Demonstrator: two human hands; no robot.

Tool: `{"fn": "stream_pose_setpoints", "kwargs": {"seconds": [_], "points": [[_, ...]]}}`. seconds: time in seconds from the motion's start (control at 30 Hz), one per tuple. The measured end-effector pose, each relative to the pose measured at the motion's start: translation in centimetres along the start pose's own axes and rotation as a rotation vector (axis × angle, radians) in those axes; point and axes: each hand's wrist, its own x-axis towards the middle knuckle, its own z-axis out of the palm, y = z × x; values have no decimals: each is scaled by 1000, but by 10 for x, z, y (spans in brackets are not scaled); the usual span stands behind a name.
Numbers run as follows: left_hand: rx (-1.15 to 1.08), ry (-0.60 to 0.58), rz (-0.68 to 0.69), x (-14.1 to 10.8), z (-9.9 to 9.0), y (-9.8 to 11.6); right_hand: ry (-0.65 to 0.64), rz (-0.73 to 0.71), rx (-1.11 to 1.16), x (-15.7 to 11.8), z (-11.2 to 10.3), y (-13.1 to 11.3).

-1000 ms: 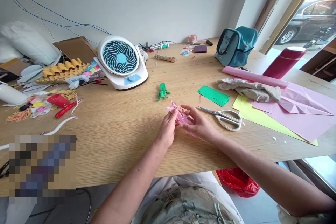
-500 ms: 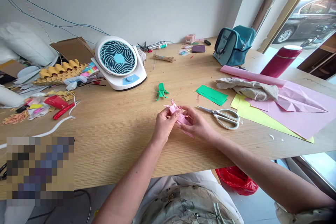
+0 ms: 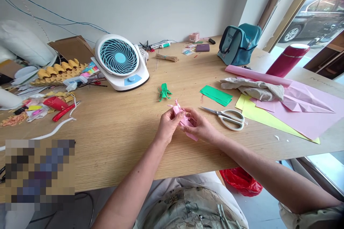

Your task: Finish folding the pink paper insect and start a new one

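Observation:
Between my two hands is a piece of folded pink paper [image 3: 191, 135] with narrow points sticking up at its far end. My left hand [image 3: 168, 123] pinches its left side, thumb on top. My right hand [image 3: 200, 124] grips the other side, its fingers curled over the paper and hiding part of the folds. Just beyond them a green folded-paper beetle [image 3: 164, 92] stands on the wooden table [image 3: 115, 150]. Green paper sheets [image 3: 216, 95] lie to the right, and white-handled scissors [image 3: 228, 117] rest near my right hand with the blades pointing left.
A white fan [image 3: 119, 62] stands at the back left, beside clutter and a red cup [image 3: 55, 103]. On the right are yellow paper [image 3: 271, 121], pink paper [image 3: 319, 121], a grey glove [image 3: 255, 88], a red flask [image 3: 288, 60] and a teal bag [image 3: 239, 44].
The whole view has shifted slightly. My hands keep their hold on the pink paper with hardly any change in the fingers; nothing on the table has moved.

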Motion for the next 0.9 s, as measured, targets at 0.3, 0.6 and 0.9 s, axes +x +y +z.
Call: {"fn": "stream_pose_setpoints", "kwargs": {"seconds": [0.3, 0.6, 0.9], "points": [[60, 128, 77, 2, -5, 6, -92, 123, 115, -1, -5, -5], [80, 101, 43, 6, -7, 7, -40, 53, 2, 0, -4, 0], [-51, 120, -24, 1, 1, -4, -7, 2, -21, -4, 4, 0]]}}
